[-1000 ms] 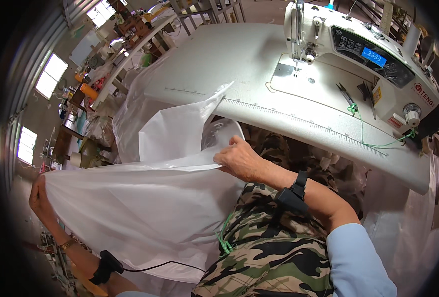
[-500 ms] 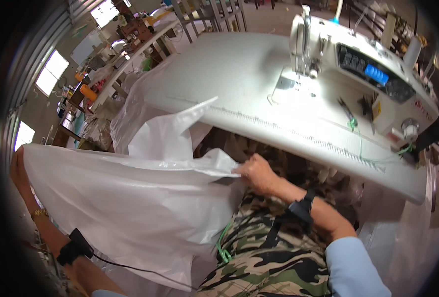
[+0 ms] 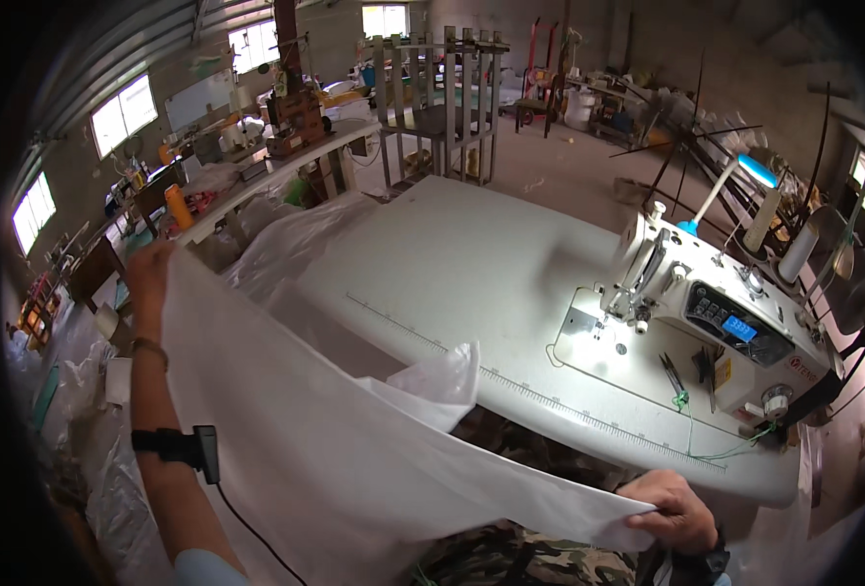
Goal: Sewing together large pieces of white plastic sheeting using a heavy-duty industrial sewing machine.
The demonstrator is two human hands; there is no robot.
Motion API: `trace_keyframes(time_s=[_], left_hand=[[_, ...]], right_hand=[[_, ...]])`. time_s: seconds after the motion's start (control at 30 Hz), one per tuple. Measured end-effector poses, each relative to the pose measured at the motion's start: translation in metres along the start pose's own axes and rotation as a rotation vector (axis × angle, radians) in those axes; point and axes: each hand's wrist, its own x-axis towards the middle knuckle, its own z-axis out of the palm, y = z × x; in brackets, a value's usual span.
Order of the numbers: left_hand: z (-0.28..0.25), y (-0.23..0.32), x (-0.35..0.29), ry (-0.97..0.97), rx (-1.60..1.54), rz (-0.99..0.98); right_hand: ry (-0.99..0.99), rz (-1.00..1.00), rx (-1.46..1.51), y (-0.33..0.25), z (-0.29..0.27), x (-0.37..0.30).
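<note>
A large white plastic-looking sheet [image 3: 325, 430] is stretched slantwise across my front, its top edge running down from left to right. Raised at the far left, my left hand [image 3: 149, 278] is closed on its upper corner. My right hand [image 3: 672, 508], low on the right and just in front of the sewing table's edge, pinches the other end between thumb and fingers. A loose flap [image 3: 442, 386] of white sheeting sticks up behind the taut edge, by the table front. The left fingertips are partly hidden by the hand itself.
Ahead stands a white sewing table [image 3: 452, 264] with a ruler along its front edge. The lit sewing machine [image 3: 706, 313] is on its right, with dark snips [image 3: 672, 371] and green thread [image 3: 691, 430] beside it. Farther back are a metal rack [image 3: 442, 107] and a cluttered bench [image 3: 276, 166].
Both hands have moved apart, the left one up and the right one to the right and down, drawing the sheet's edge straight. The view has tilted up, showing more of the room.
</note>
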Motion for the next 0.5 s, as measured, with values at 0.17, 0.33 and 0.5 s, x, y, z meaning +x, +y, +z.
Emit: trace_keyframes(time_s=[0.17,0.33,0.5], left_hand=[[0.080,0.060,0.000,-0.158,-0.028,-0.027],[0.166,0.075,-0.017,-0.214,-0.147,0.097],[0.199,0.139,-0.049,-0.303,-0.118,0.061]], right_hand=[[0.177,0.367,0.088,0.023,-0.010,-0.025],[0.280,0.651,0.185,0.047,-0.008,-0.035],[0.343,0.733,0.289,0.074,0.001,-0.058]])
